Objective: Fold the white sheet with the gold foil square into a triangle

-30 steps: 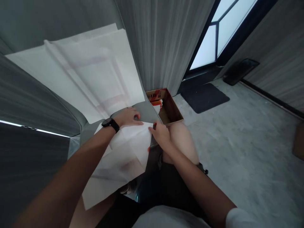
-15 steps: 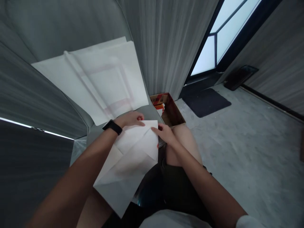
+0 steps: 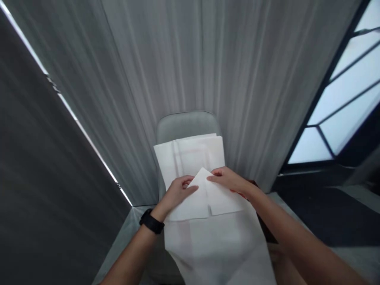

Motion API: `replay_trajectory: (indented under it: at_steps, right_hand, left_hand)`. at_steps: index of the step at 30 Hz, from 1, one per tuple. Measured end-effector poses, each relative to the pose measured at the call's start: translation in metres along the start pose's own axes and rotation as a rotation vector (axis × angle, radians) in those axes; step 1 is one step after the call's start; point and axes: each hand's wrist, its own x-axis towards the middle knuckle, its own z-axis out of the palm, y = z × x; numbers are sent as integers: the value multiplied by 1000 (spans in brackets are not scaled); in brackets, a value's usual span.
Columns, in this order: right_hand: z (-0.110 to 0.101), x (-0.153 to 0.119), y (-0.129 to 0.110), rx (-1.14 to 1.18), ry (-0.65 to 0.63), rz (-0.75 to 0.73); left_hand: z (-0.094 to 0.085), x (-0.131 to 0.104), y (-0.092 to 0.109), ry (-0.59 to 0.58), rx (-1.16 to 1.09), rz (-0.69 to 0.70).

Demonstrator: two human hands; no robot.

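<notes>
In front of the grey chair (image 3: 188, 122), the person is holding a folded white paper (image 3: 227, 200), its pointed tip standing toward the backrest and its lower part trailing away from the chair. The left hand (image 3: 178, 192) is grasping one slanting edge, its grip closing thumb against curled fingers; the right hand (image 3: 228, 179) is pinching the other edge likewise. More white sheets (image 3: 194, 152) are covering part of the chair, just beyond the tip. A dark mat (image 3: 329, 215) is lying right of the chair.
</notes>
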Motion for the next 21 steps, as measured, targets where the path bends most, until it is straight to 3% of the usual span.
replay_trajectory:
  at_steps: [4, 8, 14, 21]
  right_hand:
    - [19, 53, -25, -8, -171, -98]
    - [51, 83, -23, -24, -256, -89]
    - [87, 100, 17, -73, -168, -48]
    - [79, 89, 71, 91, -119, 67]
  left_hand:
    - [-24, -17, -15, 168, -176, -81]
    - [-41, -25, -45, 328, -272, -173]
    - [-45, -12, -89, 346, -301, -234]
    - [-32, 18, -106, 235, -313, -308]
